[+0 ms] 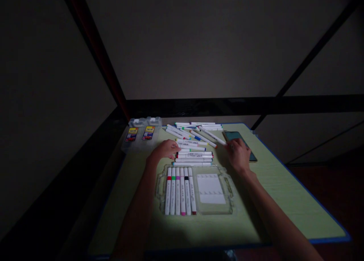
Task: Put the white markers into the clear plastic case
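My left hand (168, 149) has its fingers curled at the left ends of several markers, and seems to pinch a white marker with a green band (186, 150). My right hand (238, 153) is closed on the near end of a white marker (212, 135), which slants up and to the left. Between my arms lies an open clear plastic case (234, 211). Its left half holds a row of white markers (176, 193) with coloured bands or tips. A white label sheet (211, 189) shows in the right half. Just beyond the case, several markers (195, 160) lie side by side.
More loose markers (179, 132) are scattered along the far part of the pale green table (290, 204). Two clear cases with labels (139, 138) stand at the far left. A phone (251, 153) lies partly under my right hand. A wall rises behind the table.
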Motion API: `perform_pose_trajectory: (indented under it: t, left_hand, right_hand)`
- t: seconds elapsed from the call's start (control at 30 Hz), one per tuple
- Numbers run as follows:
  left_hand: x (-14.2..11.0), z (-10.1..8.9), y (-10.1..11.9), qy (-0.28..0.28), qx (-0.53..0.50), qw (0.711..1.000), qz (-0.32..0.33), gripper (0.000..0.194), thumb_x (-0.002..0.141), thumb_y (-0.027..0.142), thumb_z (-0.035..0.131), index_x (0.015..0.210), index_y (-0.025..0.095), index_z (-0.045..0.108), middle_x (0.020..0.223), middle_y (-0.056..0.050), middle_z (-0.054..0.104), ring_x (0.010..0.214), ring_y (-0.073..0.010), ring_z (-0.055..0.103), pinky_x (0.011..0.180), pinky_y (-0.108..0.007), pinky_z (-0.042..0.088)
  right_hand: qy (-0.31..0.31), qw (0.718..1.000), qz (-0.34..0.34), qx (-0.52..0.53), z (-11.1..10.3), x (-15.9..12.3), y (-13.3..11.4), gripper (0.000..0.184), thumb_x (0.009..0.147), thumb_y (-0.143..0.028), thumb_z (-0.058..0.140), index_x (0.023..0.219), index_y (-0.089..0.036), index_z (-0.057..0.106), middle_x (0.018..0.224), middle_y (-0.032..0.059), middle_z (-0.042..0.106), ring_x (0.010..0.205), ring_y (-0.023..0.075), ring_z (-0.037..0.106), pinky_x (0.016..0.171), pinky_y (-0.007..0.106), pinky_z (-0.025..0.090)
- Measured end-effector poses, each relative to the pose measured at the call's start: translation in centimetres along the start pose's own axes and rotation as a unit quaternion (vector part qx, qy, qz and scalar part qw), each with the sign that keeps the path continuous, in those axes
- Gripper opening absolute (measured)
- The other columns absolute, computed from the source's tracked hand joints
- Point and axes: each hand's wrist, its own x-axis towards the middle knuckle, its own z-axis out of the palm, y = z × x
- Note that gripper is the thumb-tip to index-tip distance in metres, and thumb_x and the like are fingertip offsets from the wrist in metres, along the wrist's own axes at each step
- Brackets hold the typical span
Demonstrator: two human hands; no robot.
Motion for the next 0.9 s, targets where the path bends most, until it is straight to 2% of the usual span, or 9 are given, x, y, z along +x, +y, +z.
perform_pose_trajectory:
  t: [0.3,0.43,0.57,0.77,0.9]
  left_hand:
    - [1.0,0.3,-0.8,0.025,0.017,0.998,0.05,0.014,0.076,0.02,0.051,0.08,0.01,0.059,0.074,-0.003,0.062,0.053,-0.0095,0.059,0.048,-0.017,0.045]
    - [1.4,0.6,-1.0,0.057,0.02,0.994,0.095,0.016,0.075,0.022,0.052,0.084,0.01,0.058,0.08,-0.005,0.061,0.05,-0.0089,0.059,0.047,-0.018,0.043]
    - [1.6,1.1,-0.7,0.091,0.015,0.989,0.112,0.022,0.075,0.021,0.053,0.093,0.009,0.057,0.085,-0.006,0.06,0.048,-0.0073,0.057,0.047,-0.018,0.042]
    - [1.9,2.3,-0.2,0.077,-0.034,0.985,0.151,0.029,0.074,0.022,0.053,0.101,0.013,0.051,0.083,-0.003,0.057,0.051,-0.0089,0.058,0.04,-0.017,0.04]
    - [1.9,3.0,0.5,0.083,-0.088,0.972,0.2,0.025,0.07,0.021,0.056,0.094,0.015,0.051,0.082,-0.001,0.055,0.056,-0.0091,0.059,0.045,-0.017,0.043]
  right_hand:
    - [-0.002,0.998,-0.027,0.06,-1.1,-1.9,-1.3,0.019,0.081,-0.026,0.042,0.087,-0.017,0.058,0.092,0.0058,0.056,0.08,0.0193,0.053,0.066,0.029,0.031]
    - [-0.017,0.993,-0.047,0.106,-2.1,-2.7,-1.6,0.018,0.08,-0.027,0.043,0.084,-0.017,0.057,0.088,0.0061,0.056,0.077,0.0201,0.054,0.065,0.03,0.034]
    - [-0.022,0.982,-0.059,0.176,-3.0,-3.8,-1.4,0.019,0.081,-0.03,0.044,0.081,-0.016,0.056,0.085,0.0077,0.056,0.075,0.0204,0.054,0.066,0.03,0.038]
    - [-0.05,0.966,-0.076,0.241,-3.8,-5.9,-1.8,0.017,0.082,-0.031,0.045,0.078,-0.016,0.054,0.083,0.0075,0.054,0.075,0.0203,0.053,0.069,0.032,0.041]
    - [-0.051,0.961,-0.061,0.265,-4.3,-7.0,-2.4,0.016,0.083,-0.03,0.045,0.078,-0.017,0.053,0.084,0.0076,0.053,0.078,0.0205,0.053,0.071,0.032,0.041]
